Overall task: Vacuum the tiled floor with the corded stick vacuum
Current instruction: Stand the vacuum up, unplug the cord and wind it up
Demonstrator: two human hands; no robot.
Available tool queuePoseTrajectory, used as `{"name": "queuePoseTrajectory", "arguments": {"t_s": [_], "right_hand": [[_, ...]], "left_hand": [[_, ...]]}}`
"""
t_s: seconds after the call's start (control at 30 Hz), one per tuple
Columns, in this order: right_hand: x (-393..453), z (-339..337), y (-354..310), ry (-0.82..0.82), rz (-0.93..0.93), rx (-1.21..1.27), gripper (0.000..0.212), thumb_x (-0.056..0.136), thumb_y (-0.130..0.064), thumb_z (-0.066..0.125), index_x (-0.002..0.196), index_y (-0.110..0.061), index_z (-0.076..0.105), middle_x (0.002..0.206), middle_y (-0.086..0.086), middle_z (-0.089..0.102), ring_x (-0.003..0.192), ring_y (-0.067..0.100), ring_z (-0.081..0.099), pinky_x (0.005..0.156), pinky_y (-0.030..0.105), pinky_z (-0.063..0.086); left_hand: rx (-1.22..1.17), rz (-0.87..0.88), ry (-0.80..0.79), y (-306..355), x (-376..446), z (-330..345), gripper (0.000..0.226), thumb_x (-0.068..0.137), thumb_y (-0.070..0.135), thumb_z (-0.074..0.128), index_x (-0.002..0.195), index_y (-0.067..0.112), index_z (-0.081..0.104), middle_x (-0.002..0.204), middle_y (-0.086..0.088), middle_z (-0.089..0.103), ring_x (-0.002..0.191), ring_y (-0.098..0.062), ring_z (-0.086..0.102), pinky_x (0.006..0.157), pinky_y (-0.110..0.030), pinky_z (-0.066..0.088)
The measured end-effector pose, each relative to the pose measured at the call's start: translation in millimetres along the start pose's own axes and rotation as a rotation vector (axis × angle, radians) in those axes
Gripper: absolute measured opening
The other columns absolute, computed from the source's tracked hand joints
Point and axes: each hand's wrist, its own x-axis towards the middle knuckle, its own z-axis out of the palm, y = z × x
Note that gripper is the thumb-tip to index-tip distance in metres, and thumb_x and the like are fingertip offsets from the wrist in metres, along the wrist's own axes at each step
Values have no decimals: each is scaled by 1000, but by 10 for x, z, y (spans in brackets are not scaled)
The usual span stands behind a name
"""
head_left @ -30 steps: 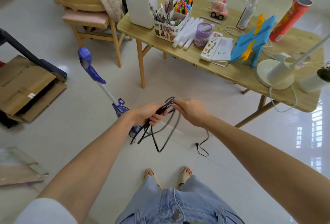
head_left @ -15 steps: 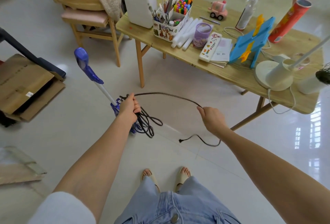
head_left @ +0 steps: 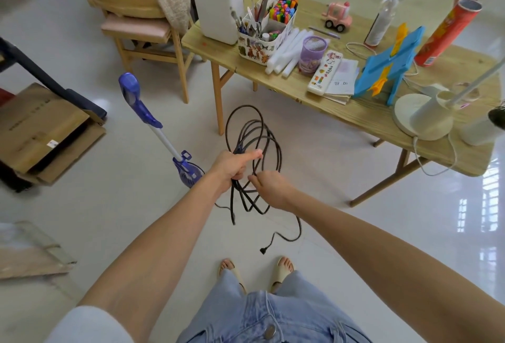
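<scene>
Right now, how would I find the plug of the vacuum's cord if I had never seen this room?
Start at the wooden table and look down to the pale tiled floor in front of it. There the left hand grips a bundle of black cord. One loose end trails toward the feet: the plug, the only small black knob at a cord's tip.

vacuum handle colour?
Blue-purple handle on a white tube, shown in the head view, the only view.
</scene>
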Motion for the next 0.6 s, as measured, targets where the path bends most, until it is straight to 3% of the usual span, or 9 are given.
{"name": "queuePoseTrajectory", "arguments": {"t_s": [0.13, 0.23, 0.3, 0.37, 0.4, 0.43, 0.47, 0.53, 0.6], "right_hand": [[-58, -84, 146, 98, -22, -24, 37, 104, -31, 34, 77, -10, 47, 80, 14, 56, 75, 28, 50, 64, 31, 32], [-185, -107, 550, 44, 40, -91, 39, 104, -36, 33, 75, -13, 43, 80, 9, 52, 82, 31, 54, 65, 31, 31], [-334, -139, 858, 27, 135, -202, 41, 104, -42, 28, 76, -14, 42, 80, 7, 52, 86, 32, 58, 66, 32, 34], [-447, -130, 1024, 115, 194, -322, 38, 104, -44, 24, 88, -14, 40, 76, 6, 51, 78, 32, 58, 64, 37, 41], [-466, -103, 1020, 182, 201, -352, 33, 104, -41, 23, 93, -13, 37, 73, 6, 51, 72, 31, 57, 61, 39, 42], [-462, -79, 958, 238, 206, -365, 26, 105, -34, 25, 99, -12, 37, 73, 7, 52, 69, 31, 56, 58, 40, 43], [-456, -52, 852, 246, 210, -396, 17, 105, -24, 28, 106, -11, 39, 78, 10, 57, 72, 31, 58, 58, 41, 44], [-400, -18, 597, 150, 220, -506, 26, 99, -4, 33, 119, -9, 48, 102, 13, 64, 92, 33, 63, 70, 39, 48], [-342, 13, 367, 39, 139, -618, 32, 94, 4, 41, 118, -6, 59, 115, 13, 64, 107, 32, 62, 78, 34, 47]], "left_hand": [[-131, 10, 222, -29, 187, -37, 33, 79, 30, 78, 96, 3, 72, 48, 7, 25, 41, -10, 19, 37, -20, 19], [-187, -56, 414, -32, 296, -212, 43, 75, 34, 80, 104, 3, 70, 56, 4, 36, 40, -9, 25, 34, -18, 25], [-205, -86, 515, -28, 334, -332, 41, 77, 32, 79, 100, 1, 66, 62, 1, 45, 41, -9, 31, 34, -18, 29], [-137, -87, 584, -47, 348, -386, 39, 78, 30, 79, 97, 1, 60, 82, -9, 60, 58, -17, 57, 49, -24, 49], [-83, -88, 608, -76, 376, -395, 46, 77, 30, 79, 105, -1, 59, 102, -14, 66, 82, -26, 67, 67, -30, 56], [-15, -98, 604, -95, 386, -376, 56, 77, 32, 79, 114, -3, 57, 117, -17, 64, 102, -32, 65, 81, -36, 56], [69, -114, 572, -103, 400, -335, 61, 77, 34, 78, 119, -3, 55, 120, -17, 63, 108, -33, 63, 83, -38, 56], [202, -153, 458, -31, 355, -206, 54, 81, 40, 73, 115, 1, 55, 101, -12, 64, 84, -26, 66, 60, -30, 51], [113, -172, 304, 36, 346, -116, 37, 90, 43, 61, 93, 7, 55, 67, -4, 51, 47, -12, 44, 40, -21, 31]]}}
